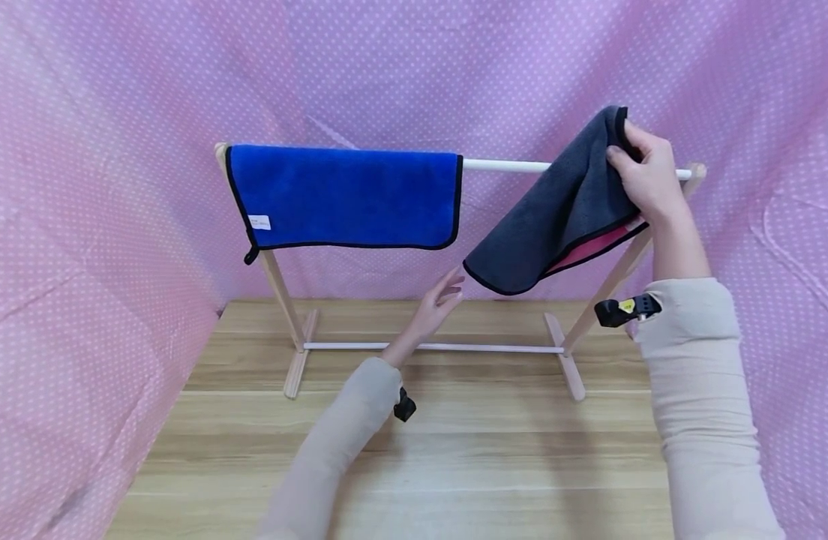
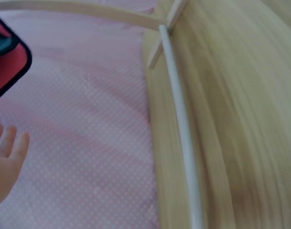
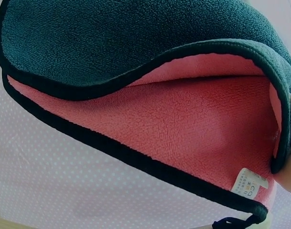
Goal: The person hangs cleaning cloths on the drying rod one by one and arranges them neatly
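My right hand pinches a grey towel with a pink underside by its upper right edge. The towel lies slanted over the right part of the rack's white top rod, its lower left corner hanging free. In the right wrist view, the pink side shows between two layers with black edging, along with a white label. Below that hanging corner, my left hand reaches up with its fingers extended, holding nothing. The left wrist view shows these fingers apart from the towel.
A blue towel hangs folded over the left half of the rod. The wooden rack stands on a wood-grain table, with a lower white rod between its feet. A pink dotted cloth hangs behind and at both sides.
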Tool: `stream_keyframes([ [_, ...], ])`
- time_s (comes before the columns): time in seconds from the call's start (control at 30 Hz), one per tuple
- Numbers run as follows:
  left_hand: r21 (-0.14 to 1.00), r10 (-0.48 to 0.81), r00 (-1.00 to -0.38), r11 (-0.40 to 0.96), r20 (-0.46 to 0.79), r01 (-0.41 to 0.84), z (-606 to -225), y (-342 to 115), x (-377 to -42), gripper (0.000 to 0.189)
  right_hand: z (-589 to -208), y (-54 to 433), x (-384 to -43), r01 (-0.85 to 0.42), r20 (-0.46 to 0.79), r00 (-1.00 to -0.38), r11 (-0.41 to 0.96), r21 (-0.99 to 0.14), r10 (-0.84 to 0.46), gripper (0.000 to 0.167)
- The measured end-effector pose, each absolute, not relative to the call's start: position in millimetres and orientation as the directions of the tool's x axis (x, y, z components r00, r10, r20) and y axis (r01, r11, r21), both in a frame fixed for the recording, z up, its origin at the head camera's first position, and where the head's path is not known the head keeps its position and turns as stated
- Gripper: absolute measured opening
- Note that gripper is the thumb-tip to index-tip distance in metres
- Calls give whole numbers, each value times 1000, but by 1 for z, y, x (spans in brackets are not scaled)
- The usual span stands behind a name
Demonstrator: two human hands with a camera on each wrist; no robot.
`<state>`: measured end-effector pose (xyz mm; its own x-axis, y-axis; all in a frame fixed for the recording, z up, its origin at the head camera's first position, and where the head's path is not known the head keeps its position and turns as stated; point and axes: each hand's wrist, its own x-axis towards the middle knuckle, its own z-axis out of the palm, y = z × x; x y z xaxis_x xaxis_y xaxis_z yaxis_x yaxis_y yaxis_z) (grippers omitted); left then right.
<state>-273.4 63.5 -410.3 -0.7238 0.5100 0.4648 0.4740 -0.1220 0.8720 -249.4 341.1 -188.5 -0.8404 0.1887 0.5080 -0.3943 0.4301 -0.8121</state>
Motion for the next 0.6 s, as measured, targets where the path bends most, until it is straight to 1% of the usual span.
stream_keyframes([
  [0.13,893,527,-736,-115,426,434,-404,70,-278,45,-189,341,-250,-410,518,-836,420,-810,183,44],
  [0.23,933,499,-791,-129,354,336,-400,78,-282,43,-189,342,-251,-424,528,-830,414,-806,177,44],
  [0.33,957,413,-869,-211,271,198,-396,88,-288,40,-189,342,-251,-437,529,-830,384,-813,177,43],
  [0.43,943,307,-931,-319,196,93,-392,99,-292,36,-189,343,-250,-448,525,-832,339,-827,181,43],
  [0.47,934,276,-944,-349,178,74,-388,101,-291,35,-189,343,-250,-450,522,-834,326,-831,181,43],
  [0.6,915,176,-976,-401,130,49,-374,109,-284,30,-188,346,-248,-448,528,-832,354,-821,170,42],
])
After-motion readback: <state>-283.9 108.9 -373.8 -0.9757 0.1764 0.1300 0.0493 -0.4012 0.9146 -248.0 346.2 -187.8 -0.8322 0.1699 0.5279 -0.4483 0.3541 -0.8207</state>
